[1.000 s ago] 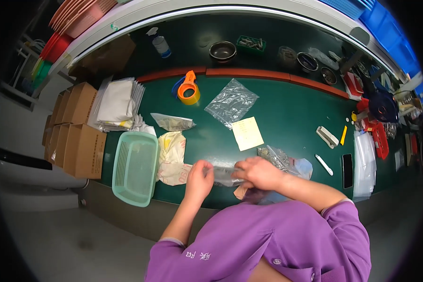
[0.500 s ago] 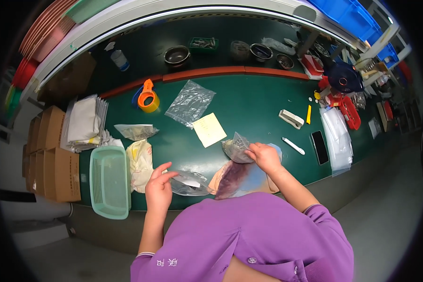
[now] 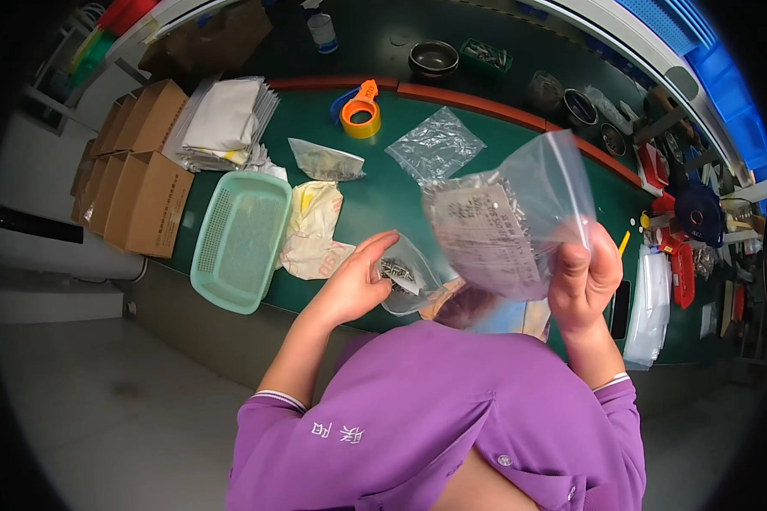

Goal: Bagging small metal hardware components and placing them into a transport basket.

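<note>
Basket [image 3: 243, 238]: smooth plastic, slight sheen. Left of it, brown boxes [image 3: 149, 200]: matt cardboard. Right of it, crumpled matt cloth [image 3: 311, 232], then small bag [image 3: 419, 266] and large bag [image 3: 498, 226]: glossy clear plastic film, metallic-looking bits [image 3: 395, 272] in both.

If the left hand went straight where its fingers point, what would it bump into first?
Probably the big labelled bag that the right hand holds up. It may be nearer the camera, though, so the left hand might slip underneath.
</note>
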The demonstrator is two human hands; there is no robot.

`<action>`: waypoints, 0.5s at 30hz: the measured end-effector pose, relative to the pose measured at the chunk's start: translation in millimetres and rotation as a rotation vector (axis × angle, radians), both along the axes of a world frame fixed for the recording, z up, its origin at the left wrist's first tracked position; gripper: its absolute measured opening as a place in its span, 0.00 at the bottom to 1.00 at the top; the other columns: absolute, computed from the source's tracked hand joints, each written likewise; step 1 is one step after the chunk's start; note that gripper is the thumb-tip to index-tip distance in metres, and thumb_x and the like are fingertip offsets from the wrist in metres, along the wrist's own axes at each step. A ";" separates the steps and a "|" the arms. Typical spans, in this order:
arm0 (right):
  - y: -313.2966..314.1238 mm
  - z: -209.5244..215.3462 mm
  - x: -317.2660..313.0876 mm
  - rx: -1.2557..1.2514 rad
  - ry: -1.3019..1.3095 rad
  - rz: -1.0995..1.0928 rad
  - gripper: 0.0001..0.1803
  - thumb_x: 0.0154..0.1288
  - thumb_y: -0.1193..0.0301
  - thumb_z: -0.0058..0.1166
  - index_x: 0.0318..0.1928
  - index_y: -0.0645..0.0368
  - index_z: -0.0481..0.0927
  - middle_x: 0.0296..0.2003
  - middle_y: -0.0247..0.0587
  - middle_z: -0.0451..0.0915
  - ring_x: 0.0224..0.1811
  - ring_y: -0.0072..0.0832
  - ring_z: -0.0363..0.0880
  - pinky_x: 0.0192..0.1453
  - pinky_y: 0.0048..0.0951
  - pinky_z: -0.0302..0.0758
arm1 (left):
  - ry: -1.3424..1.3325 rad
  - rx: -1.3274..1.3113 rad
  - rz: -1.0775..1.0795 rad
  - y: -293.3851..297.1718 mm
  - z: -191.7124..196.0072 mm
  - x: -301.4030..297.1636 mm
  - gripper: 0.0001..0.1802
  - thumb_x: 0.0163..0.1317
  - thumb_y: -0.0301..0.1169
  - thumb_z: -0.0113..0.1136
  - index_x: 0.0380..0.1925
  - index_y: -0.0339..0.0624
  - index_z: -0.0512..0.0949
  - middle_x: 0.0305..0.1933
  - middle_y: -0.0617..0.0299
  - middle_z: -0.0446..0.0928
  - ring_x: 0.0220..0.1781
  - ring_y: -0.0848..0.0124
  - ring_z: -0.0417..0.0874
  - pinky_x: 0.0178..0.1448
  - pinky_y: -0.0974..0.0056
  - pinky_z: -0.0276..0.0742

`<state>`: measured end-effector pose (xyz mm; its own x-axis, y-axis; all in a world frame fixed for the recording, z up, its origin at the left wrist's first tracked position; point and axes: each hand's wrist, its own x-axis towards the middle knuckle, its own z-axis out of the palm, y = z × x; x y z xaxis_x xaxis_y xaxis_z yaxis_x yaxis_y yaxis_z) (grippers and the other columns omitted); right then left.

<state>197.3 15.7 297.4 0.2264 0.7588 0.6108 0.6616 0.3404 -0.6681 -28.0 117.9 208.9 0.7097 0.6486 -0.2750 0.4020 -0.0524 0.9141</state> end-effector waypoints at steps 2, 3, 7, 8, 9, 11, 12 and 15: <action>12.5 -5.1 -23.0 0.237 0.260 0.060 0.15 0.60 0.64 0.49 0.26 0.65 0.72 0.20 0.39 0.71 0.20 0.27 0.68 0.25 0.24 0.64 | 0.017 -0.043 0.013 -1.4 -4.9 2.2 0.32 0.44 0.18 0.49 0.55 0.37 0.61 0.59 0.56 0.60 0.43 0.76 0.72 0.45 0.72 0.68; 21.0 -11.1 -32.8 0.256 0.326 0.121 0.15 0.61 0.64 0.49 0.26 0.65 0.72 0.20 0.38 0.70 0.20 0.27 0.68 0.24 0.24 0.64 | -0.102 -0.120 0.046 -2.1 -15.8 4.1 0.31 0.44 0.17 0.49 0.54 0.36 0.61 0.58 0.56 0.62 0.43 0.76 0.72 0.46 0.72 0.68; 42.5 -48.2 -47.7 0.041 0.343 0.290 0.13 0.60 0.65 0.49 0.25 0.62 0.71 0.17 0.37 0.67 0.18 0.29 0.64 0.22 0.26 0.61 | -0.204 -0.239 0.153 -0.3 -31.4 -5.7 0.28 0.46 0.14 0.48 0.52 0.36 0.62 0.48 0.59 0.71 0.46 0.75 0.73 0.50 0.71 0.67; 41.9 -60.9 -45.7 -0.042 0.293 0.295 0.13 0.60 0.65 0.50 0.24 0.62 0.71 0.17 0.38 0.65 0.17 0.29 0.63 0.21 0.27 0.60 | -0.259 -0.322 0.205 -0.1 -33.3 -8.7 0.29 0.45 0.14 0.48 0.53 0.36 0.62 0.46 0.60 0.72 0.46 0.75 0.73 0.50 0.70 0.67; 40.0 -69.9 -41.8 -0.040 0.187 0.299 0.13 0.60 0.65 0.50 0.24 0.62 0.70 0.17 0.37 0.65 0.17 0.29 0.63 0.22 0.27 0.60 | -0.459 -0.563 0.262 0.2 -31.1 -15.0 0.30 0.46 0.15 0.48 0.54 0.37 0.62 0.46 0.60 0.72 0.44 0.76 0.74 0.47 0.72 0.68; 33.0 -75.5 -39.5 -0.051 0.081 0.315 0.14 0.60 0.65 0.50 0.24 0.62 0.70 0.17 0.37 0.65 0.17 0.29 0.62 0.22 0.27 0.60 | -0.284 -0.482 0.195 -5.6 -34.4 -22.7 0.30 0.46 0.16 0.47 0.55 0.36 0.61 0.47 0.59 0.72 0.37 0.79 0.71 0.41 0.74 0.68; 28.7 -74.3 -39.8 -0.099 0.182 0.240 0.14 0.60 0.65 0.50 0.24 0.62 0.70 0.17 0.38 0.65 0.18 0.29 0.63 0.22 0.27 0.59 | -0.105 -0.398 0.113 -7.3 -36.5 -24.3 0.31 0.47 0.16 0.45 0.56 0.35 0.60 0.48 0.59 0.72 0.30 0.82 0.68 0.35 0.75 0.67; 16.0 -64.9 -39.8 -0.066 0.333 0.130 0.15 0.62 0.64 0.47 0.24 0.62 0.70 0.18 0.34 0.67 0.20 0.24 0.63 0.23 0.24 0.60 | -0.163 -0.123 0.118 -16.3 -31.8 -15.6 0.32 0.44 0.16 0.46 0.56 0.35 0.61 0.55 0.59 0.66 0.22 0.84 0.62 0.27 0.77 0.62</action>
